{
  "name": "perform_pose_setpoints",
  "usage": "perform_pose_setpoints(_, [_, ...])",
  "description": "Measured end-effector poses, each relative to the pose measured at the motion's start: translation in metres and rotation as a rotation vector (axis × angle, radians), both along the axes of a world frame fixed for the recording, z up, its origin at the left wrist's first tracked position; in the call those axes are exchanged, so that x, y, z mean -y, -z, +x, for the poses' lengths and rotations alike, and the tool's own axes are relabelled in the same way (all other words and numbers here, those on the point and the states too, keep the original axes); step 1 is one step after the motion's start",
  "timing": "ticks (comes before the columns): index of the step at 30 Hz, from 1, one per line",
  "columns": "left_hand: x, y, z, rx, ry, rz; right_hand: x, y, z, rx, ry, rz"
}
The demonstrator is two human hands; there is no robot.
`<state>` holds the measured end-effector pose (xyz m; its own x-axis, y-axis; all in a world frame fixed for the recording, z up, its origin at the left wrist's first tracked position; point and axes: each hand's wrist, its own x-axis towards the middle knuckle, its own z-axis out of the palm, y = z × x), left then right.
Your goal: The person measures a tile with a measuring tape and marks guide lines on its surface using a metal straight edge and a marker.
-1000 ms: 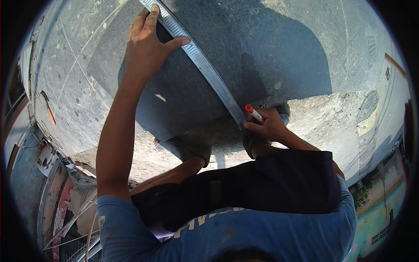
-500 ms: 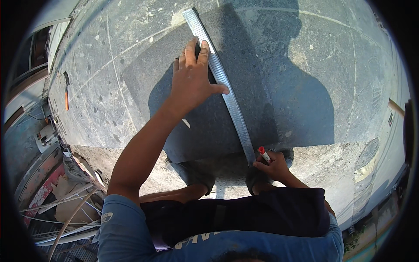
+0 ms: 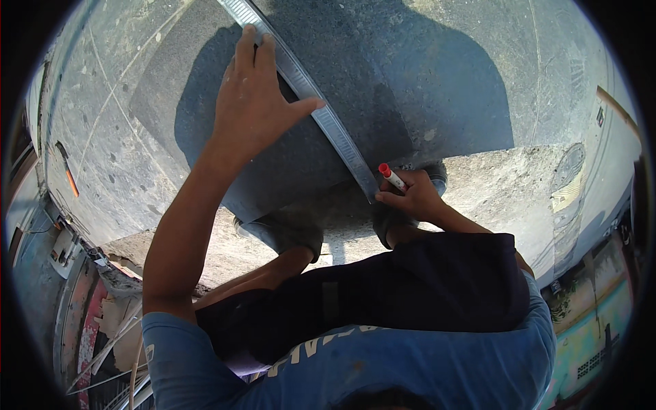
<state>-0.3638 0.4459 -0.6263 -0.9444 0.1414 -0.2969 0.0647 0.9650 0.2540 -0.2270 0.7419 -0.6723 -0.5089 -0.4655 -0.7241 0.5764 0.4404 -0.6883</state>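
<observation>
A long ribbed metal strip (image 3: 342, 140) lies slantwise across a dark grey sheet (image 3: 273, 188) on the floor. My left hand (image 3: 249, 102) rests on it with fingers and thumb spread, fingertips touching its left edge and thumb lying across its top. At the strip's near end, just past the sheet's front edge, is my right hand (image 3: 418, 197). It grips a white marker (image 3: 394, 179) with a red cap end pointing up and away, while its thumb and fingertips meet the strip's end. The strip's far end runs out of view.
My shoes (image 3: 290, 236) stand by the sheet's near edge. An orange-handled tool (image 3: 69, 174) lies on the floor at far left. Thin poles and scrap (image 3: 113, 342) are piled at lower left. A wall with a painted lower part (image 3: 594, 321) stands at right.
The view has shifted and turned, so the strip, sheet and hands appear higher and farther left. Both hands keep about the same places on the strip, and the marker stays in my right hand.
</observation>
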Motion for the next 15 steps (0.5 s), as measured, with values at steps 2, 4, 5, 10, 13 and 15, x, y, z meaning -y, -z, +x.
perform_pose_setpoints(2, [-0.005,0.004,0.004,-0.027,0.034,-0.021,0.000,0.001,0.002,0.015,0.026,-0.007])
perform_pose_setpoints(4, [-0.006,0.008,0.008,-0.056,0.063,-0.049,0.000,-0.001,0.001,0.030,0.001,0.003])
perform_pose_setpoints(5, [-0.006,0.010,0.011,-0.073,0.075,-0.044,-0.001,-0.001,0.001,0.045,-0.017,0.021])
perform_pose_setpoints(10, [-0.008,0.011,0.012,-0.078,0.085,-0.069,-0.003,0.001,0.004,0.061,-0.002,0.022])
perform_pose_setpoints(13, [-0.007,0.012,0.012,-0.078,0.079,-0.044,-0.002,0.001,0.003,0.051,-0.011,0.020])
perform_pose_setpoints(15, [-0.008,0.012,0.012,-0.107,0.091,-0.083,-0.002,-0.001,0.001,0.044,-0.012,0.018])
